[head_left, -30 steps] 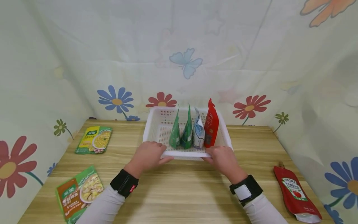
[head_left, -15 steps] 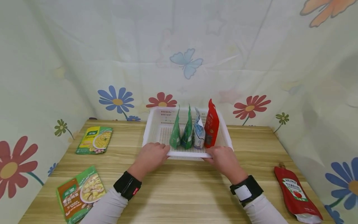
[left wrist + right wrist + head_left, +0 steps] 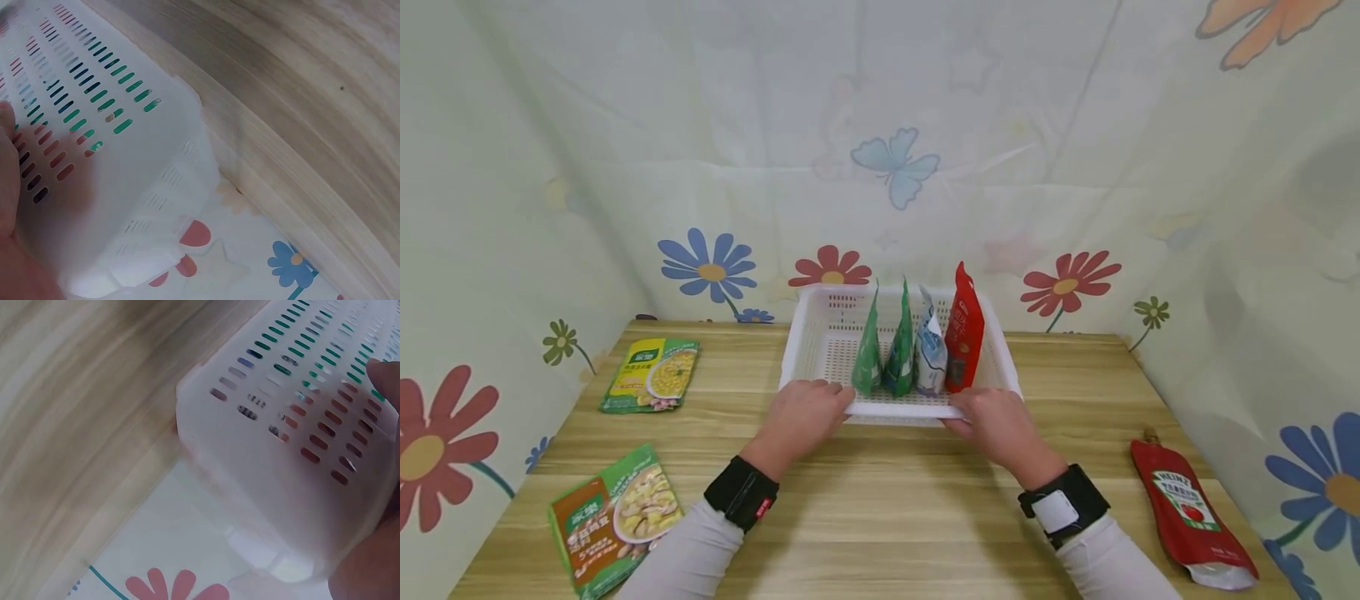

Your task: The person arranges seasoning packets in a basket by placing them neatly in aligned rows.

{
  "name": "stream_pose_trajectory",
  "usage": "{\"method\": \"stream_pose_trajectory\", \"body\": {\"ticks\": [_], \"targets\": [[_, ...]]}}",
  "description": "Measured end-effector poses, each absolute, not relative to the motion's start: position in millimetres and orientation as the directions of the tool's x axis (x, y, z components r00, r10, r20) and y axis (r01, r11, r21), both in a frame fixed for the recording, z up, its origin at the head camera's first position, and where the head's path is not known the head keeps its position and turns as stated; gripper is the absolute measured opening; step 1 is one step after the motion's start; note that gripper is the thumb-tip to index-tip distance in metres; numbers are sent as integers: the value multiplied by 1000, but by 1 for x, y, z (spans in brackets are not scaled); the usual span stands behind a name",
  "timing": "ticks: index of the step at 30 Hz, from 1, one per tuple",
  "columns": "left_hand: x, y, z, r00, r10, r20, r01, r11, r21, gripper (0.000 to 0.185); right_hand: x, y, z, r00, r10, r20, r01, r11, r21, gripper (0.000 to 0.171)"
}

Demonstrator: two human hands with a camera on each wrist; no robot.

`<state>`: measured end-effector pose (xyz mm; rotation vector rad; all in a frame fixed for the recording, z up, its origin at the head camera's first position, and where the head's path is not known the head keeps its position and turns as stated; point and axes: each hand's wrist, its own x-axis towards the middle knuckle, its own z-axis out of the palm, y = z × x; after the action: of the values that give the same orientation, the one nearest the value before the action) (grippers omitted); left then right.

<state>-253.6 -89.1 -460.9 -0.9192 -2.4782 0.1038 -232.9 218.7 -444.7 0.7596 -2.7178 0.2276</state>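
Note:
A white slotted plastic basket (image 3: 898, 411) stands toward the back of the table in the head view. Inside, two green pouches (image 3: 867, 363), a white-and-blue pouch (image 3: 931, 358) and a red pouch (image 3: 964, 340) stand upright in a row, right of its left part. My left hand (image 3: 808, 418) grips the front rim near the left corner, thumb tucked below. My right hand (image 3: 1000, 423) holds the same rim near the right corner. Both wrist views show a thumb against the basket's slotted front wall (image 3: 137, 169), with the pouches' colours showing through the slots.
On the left lie a yellow-green soup packet (image 3: 651, 375) and a brown-green packet (image 3: 613, 521). A red Heinz ketchup pouch (image 3: 1191, 512) lies at the right. A flowered curtain (image 3: 895, 100) encloses the wooden table (image 3: 880, 525) at the back and sides.
My left hand has shifted slightly right along the rim, and its thumb, earlier stretched out in front, has gone under it. The right hand keeps its hold; the basket looks unmoved.

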Motion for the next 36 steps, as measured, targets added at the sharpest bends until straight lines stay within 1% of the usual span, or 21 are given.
{"method": "stream_pose_trajectory", "body": {"ticks": [7, 16, 20, 25, 27, 31, 36], "targets": [[-253, -91, -461, -644, 628, 437, 597, 770, -227, 21, -229, 226, -434, -824, -469, 318, -532, 833, -150, 25], [-255, -93, -462, -658, 625, 420, 585, 775, -238, 20, -220, 248, -423, -841, -433, 325, -514, 826, -232, 34], [-255, -93, -463, -653, 630, 421, 588, 772, -241, 19, -216, 257, -420, -827, -420, 373, -522, 820, -235, 34], [-255, -92, -463, -646, 631, 430, 591, 770, -242, 18, -210, 271, -416, -814, -386, 434, -517, 822, -237, 29], [-256, -92, -464, -647, 630, 430, 588, 771, -243, 18, -207, 277, -414, -822, -375, 427, -503, 830, -240, 28], [-256, -91, -464, -652, 628, 426, 586, 773, -242, 18, -201, 289, -408, -862, -345, 370, -451, 857, -249, 27], [-255, -90, -463, -648, 630, 428, 591, 771, -240, 18, -194, 304, -405, -896, -310, 317, -395, 884, -251, 26]]}}
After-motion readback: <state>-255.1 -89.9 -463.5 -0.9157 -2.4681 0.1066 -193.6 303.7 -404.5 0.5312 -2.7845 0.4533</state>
